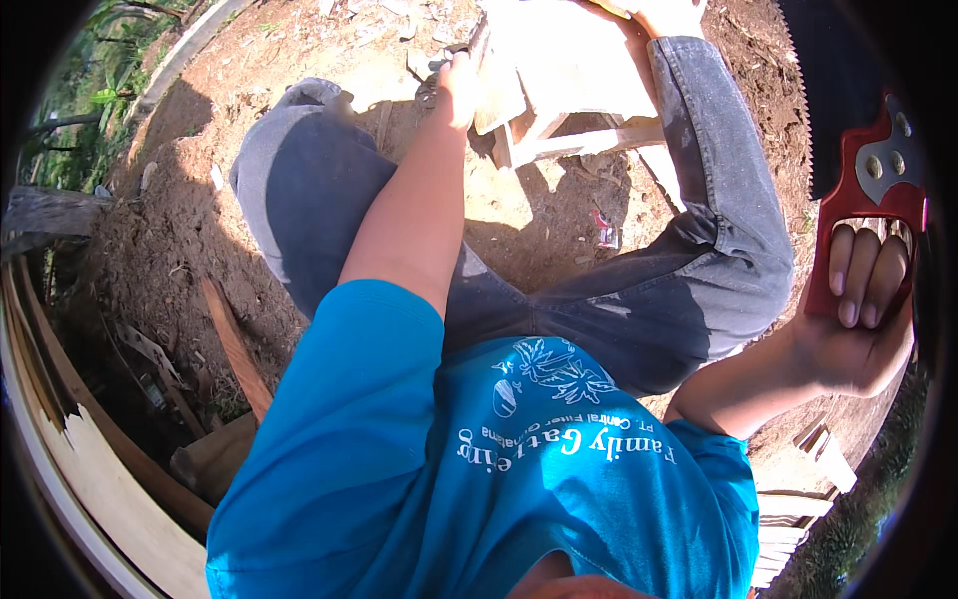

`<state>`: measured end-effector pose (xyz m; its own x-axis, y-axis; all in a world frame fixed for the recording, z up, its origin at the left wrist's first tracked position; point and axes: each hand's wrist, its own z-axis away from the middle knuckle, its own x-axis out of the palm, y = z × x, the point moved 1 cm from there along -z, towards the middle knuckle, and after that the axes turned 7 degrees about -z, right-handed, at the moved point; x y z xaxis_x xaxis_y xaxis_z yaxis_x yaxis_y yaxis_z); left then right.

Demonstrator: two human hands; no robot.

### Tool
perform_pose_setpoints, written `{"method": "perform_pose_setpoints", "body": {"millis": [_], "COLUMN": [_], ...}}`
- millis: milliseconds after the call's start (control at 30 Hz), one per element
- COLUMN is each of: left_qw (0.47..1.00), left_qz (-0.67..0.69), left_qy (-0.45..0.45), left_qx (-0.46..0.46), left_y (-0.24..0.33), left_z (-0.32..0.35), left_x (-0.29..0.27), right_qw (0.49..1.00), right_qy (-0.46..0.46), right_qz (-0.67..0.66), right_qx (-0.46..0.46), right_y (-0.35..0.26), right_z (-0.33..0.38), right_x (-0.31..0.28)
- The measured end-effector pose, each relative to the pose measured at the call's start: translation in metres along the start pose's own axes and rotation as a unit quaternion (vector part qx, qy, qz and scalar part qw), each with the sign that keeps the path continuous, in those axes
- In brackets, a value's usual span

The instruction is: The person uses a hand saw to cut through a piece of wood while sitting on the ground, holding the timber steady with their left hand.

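My right hand [866,290] is raised at the far right, its fingers wrapped through the red handle of a hand saw [830,240]. The saw's dark blade points up and away, with its toothed edge facing left. My left arm stretches forward, and my left hand [458,88] touches the left edge of a low wooden bench [539,148]. Glare washes out the bench top and whatever lies on it. The left fingers are too small and bright to make out. My bare foot [664,14] rests on the bench's far right.
Below the bench, a small red and white packet [605,230] lies on the brown dirt. A reddish wooden strip [238,349] leans at the left, near long pale boards [120,489]. Cut timber [798,499] is stacked at the lower right. Plants [110,90] grow beyond a curb at upper left.
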<state>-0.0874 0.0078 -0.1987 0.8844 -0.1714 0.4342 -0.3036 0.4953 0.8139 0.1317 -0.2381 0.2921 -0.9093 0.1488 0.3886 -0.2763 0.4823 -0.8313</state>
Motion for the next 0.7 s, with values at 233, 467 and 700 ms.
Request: {"method": "perform_pose_setpoints", "body": {"millis": [233, 467, 700], "left_qw": [0.995, 0.985, 0.972], "left_qz": [0.054, -0.07, -0.224], "left_qy": [0.086, 0.158, 0.03], "left_qx": [0.015, -0.022, 0.071], "left_y": [0.006, 0.094, 0.156], "left_z": [0.019, 0.06, 0.105], "left_x": [0.04, 0.037, 0.042], "right_qw": [0.991, 0.956, 0.955], "right_qy": [0.103, 0.239, 0.261], "right_qz": [0.023, 0.084, 0.001], "right_qx": [-0.085, -0.148, -0.143], "right_y": [-0.023, -0.014, 0.002], "right_z": [0.005, 0.055, 0.066], "right_x": [-0.102, -0.178, -0.22]}}
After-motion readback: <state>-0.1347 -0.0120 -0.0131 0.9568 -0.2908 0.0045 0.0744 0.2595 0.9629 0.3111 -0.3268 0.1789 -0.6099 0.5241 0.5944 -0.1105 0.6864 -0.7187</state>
